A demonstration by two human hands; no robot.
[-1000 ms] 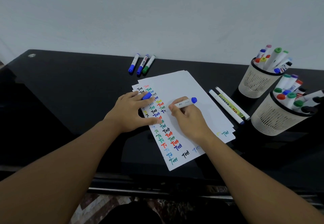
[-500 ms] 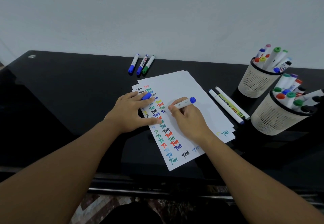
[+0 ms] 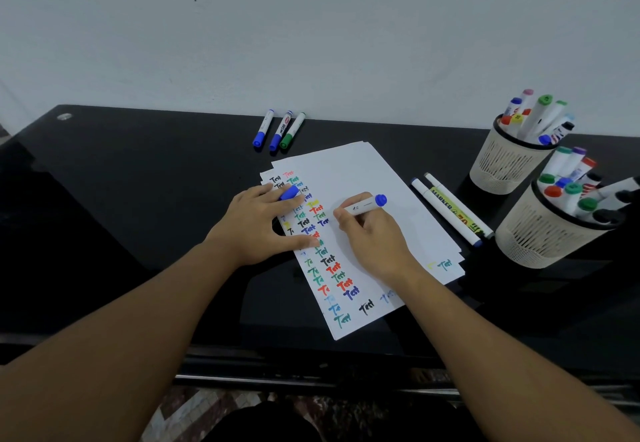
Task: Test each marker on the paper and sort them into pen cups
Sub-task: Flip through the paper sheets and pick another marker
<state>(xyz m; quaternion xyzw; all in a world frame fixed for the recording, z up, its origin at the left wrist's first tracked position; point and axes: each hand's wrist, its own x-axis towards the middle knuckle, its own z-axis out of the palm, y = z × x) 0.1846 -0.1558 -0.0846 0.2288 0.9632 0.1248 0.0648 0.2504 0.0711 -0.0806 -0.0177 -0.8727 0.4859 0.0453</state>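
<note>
black desk (image 3: 138, 178), white paper (image 3: 360, 178), cream slotted pen cups (image 3: 505, 168), blue-capped white marker (image 3: 369, 204)

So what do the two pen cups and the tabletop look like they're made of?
Pen cups and: probably matte cream plastic, going by the moulded vertical slots and dark rim.
Tabletop: glossy black, likely glass or lacquer, since it shows faint reflections.

- Desk (image 3: 138, 199): bare left of the paper (image 3: 367, 178); open passage there.
- Rear: three markers (image 3: 278, 130) lie near the wall, just behind the paper.
- Right: two markers (image 3: 450, 213) lie between the paper and two cups (image 3: 540, 233), blocking that lane.
</note>
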